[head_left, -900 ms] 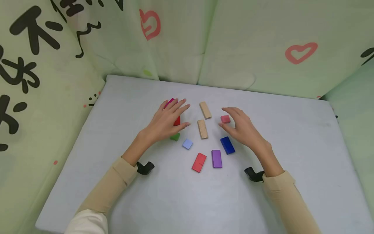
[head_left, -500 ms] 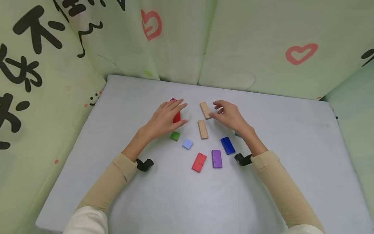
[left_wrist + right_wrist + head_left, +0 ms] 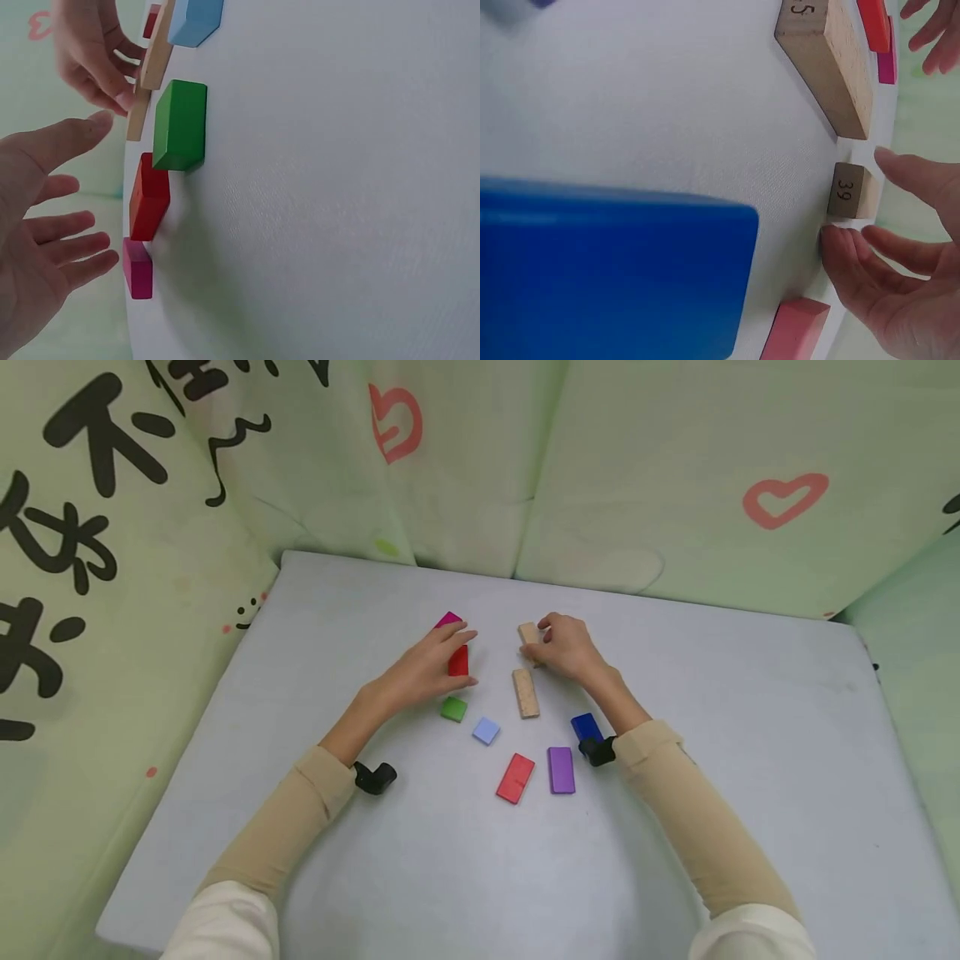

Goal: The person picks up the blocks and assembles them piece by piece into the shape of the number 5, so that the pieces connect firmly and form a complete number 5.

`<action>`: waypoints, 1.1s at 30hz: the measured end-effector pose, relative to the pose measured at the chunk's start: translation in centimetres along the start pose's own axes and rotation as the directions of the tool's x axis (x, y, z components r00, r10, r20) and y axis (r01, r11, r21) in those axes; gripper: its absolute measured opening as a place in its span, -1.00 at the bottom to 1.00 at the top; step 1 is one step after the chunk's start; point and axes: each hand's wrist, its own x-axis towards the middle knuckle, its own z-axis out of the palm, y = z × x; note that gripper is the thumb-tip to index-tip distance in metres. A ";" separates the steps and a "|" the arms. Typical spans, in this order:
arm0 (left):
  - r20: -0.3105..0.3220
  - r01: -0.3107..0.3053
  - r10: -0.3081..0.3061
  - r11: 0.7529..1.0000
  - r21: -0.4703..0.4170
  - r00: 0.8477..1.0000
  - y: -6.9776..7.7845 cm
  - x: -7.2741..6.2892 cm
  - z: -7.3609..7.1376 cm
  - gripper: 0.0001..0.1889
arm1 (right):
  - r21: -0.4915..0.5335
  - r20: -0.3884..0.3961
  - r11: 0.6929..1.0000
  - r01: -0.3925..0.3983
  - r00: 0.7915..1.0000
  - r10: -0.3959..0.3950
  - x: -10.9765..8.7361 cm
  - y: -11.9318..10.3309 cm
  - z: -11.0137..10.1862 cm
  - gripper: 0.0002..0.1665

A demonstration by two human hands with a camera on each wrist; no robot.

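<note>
My left hand (image 3: 423, 667) hovers with spread fingers over the magenta block (image 3: 448, 620) and red block (image 3: 459, 662), partly covering both in the head view. The left wrist view shows it apart from them. At the back, my right hand (image 3: 567, 647) has its thumb and bent fingers on either side of a plain wooden block (image 3: 527, 632). In the right wrist view this wooden block (image 3: 847, 191) bears the number 39; the fingertips lie close by it, and no firm pinch shows. A second wooden block (image 3: 527, 693) lies just nearer.
Nearer me lie a green block (image 3: 453, 708), a light blue block (image 3: 486, 731), another red block (image 3: 515, 778), a purple block (image 3: 562, 770) and a dark blue block (image 3: 586, 727). A pink block (image 3: 796, 330) shows beneath my right hand in the right wrist view. Curtains (image 3: 637, 485) hang behind the table.
My right hand has moved left and away from me, from around the pink block to the far wooden block. My left hand has barely shifted. The blocks stay in place.
</note>
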 end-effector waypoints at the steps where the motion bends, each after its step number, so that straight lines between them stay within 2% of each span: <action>1: 0.007 0.011 -0.011 1.000 -0.005 1.000 0.0 0.1 0.0 -0.21 | -0.004 -0.002 1.000 0.000 1.000 0.000 0.0 -0.1 0.0 -0.33; 5: 0.029 0.036 -0.036 0.999 -0.013 0.999 0.0 0.4 0.1 -0.21 | -0.011 -0.003 1.000 0.002 1.000 -0.002 0.2 -0.3 0.2 -0.37; 16: 0.072 0.045 -0.044 0.999 -0.013 0.996 -0.6 1.0 0.4 -0.29 | -0.037 0.010 0.999 -0.020 1.000 0.020 0.6 -0.7 0.1 -0.37; 22: 0.089 0.071 -0.069 0.997 -0.020 0.994 -1.1 1.0 0.5 -0.34 | -0.058 0.019 0.998 -0.008 1.000 0.009 0.5 -0.8 0.0 -0.38; 33: 0.091 0.053 -0.052 0.999 -0.009 0.994 -1.4 1.1 0.7 -0.36 | -0.134 0.012 0.991 0.021 1.000 -0.020 0.2 -0.9 0.0 -0.51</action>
